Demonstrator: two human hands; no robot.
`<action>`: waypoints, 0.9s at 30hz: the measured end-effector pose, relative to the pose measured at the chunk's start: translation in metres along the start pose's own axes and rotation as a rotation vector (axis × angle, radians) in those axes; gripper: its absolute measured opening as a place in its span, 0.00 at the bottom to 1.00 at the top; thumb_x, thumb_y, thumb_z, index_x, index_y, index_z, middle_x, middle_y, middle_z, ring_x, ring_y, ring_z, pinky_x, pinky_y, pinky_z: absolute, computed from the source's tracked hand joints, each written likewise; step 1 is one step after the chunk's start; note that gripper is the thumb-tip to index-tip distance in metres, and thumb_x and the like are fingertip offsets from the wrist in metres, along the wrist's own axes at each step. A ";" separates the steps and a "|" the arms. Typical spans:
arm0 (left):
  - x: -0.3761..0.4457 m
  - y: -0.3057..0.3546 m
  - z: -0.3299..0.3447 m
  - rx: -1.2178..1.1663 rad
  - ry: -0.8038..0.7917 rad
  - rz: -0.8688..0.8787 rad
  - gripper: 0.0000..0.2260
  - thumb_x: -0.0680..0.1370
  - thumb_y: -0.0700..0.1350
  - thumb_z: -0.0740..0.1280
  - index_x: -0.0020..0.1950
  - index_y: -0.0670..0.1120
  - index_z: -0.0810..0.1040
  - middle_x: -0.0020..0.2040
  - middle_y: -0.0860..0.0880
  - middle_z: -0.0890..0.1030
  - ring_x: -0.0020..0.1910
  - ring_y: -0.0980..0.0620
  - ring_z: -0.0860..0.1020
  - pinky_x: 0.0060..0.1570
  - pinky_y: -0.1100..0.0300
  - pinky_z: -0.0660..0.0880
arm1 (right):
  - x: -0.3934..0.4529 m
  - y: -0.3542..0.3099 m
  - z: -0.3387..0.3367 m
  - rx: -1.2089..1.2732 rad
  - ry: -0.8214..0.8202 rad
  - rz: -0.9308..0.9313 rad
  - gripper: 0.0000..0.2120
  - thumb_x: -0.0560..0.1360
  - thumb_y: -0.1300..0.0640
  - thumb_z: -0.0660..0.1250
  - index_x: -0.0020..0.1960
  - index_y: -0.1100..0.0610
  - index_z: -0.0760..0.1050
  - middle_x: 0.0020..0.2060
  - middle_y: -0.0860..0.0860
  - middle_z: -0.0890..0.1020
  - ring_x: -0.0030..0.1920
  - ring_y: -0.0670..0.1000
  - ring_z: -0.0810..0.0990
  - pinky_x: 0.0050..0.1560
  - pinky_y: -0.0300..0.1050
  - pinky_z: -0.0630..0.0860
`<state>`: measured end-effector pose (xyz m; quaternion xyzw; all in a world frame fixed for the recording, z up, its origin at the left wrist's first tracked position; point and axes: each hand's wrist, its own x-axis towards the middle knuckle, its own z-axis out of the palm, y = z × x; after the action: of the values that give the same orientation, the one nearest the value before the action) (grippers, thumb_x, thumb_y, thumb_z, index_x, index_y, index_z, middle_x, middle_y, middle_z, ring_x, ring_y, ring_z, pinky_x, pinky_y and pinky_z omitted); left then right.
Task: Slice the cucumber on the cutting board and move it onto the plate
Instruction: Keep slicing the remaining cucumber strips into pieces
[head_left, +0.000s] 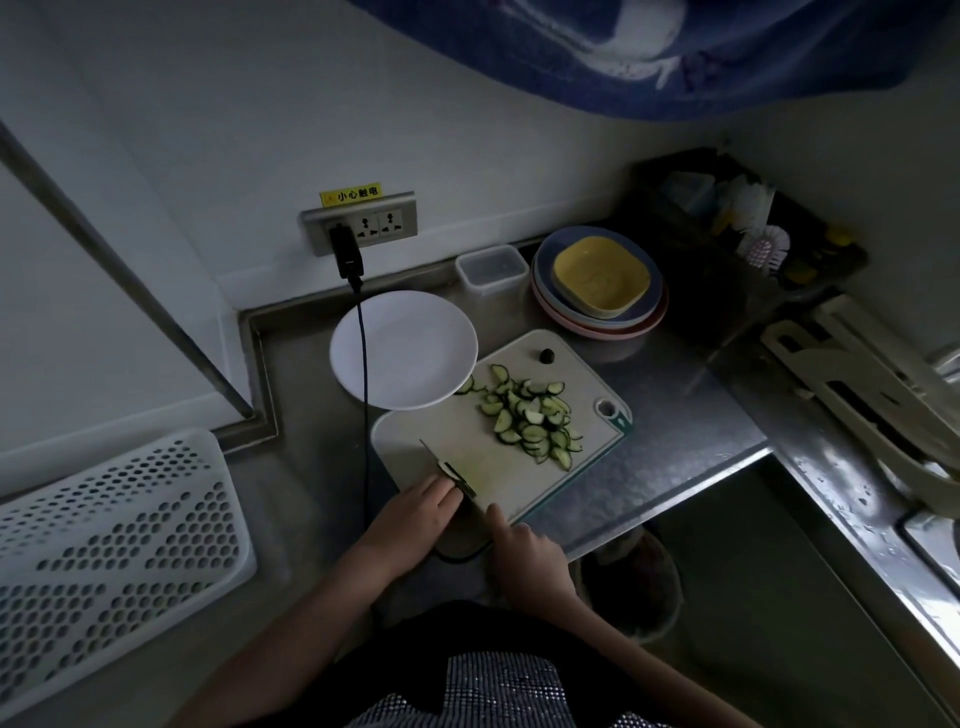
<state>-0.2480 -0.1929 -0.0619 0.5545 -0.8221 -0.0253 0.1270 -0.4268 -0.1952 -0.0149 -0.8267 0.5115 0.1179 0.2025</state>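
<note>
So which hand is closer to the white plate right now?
Left. The left hand holds the cucumber end just below the white plate; the right hand sits lower at the board's near edge.

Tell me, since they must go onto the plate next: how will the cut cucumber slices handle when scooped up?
The cucumber slices look thin and freshly cut, so probably wet, slippery and clingy. Lying loosely heaped on the cutting board, they would likely scatter rather than lift together. Being half-rounds, they should not roll.

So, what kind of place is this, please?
Most likely a small kitchen: a steel counter carries a cutting board with cucumber slices, stacked plates sit near the wall, and a wet sink edge shows at the right.
</note>
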 end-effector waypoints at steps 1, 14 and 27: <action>0.000 0.000 0.000 0.004 0.000 0.007 0.10 0.69 0.43 0.58 0.45 0.44 0.76 0.42 0.46 0.76 0.42 0.48 0.74 0.30 0.58 0.76 | 0.000 0.000 0.000 0.001 0.001 0.007 0.19 0.79 0.62 0.55 0.68 0.56 0.58 0.54 0.57 0.79 0.53 0.61 0.80 0.40 0.49 0.71; 0.004 0.001 0.001 -0.030 -0.012 -0.036 0.10 0.69 0.42 0.59 0.45 0.44 0.78 0.43 0.47 0.77 0.46 0.50 0.72 0.30 0.59 0.76 | 0.010 0.012 -0.007 0.061 0.011 0.061 0.17 0.79 0.61 0.53 0.67 0.55 0.58 0.52 0.57 0.80 0.53 0.60 0.80 0.43 0.49 0.72; 0.063 -0.002 -0.036 -0.068 -0.057 -0.015 0.13 0.69 0.50 0.58 0.27 0.48 0.73 0.27 0.52 0.73 0.32 0.51 0.73 0.51 0.54 0.76 | 0.006 0.064 -0.033 0.030 0.255 0.154 0.15 0.81 0.50 0.53 0.67 0.48 0.62 0.48 0.52 0.81 0.43 0.55 0.82 0.40 0.48 0.78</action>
<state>-0.2597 -0.2475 -0.0161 0.5549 -0.8199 -0.0699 0.1224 -0.4819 -0.2404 -0.0019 -0.7903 0.5965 0.0195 0.1384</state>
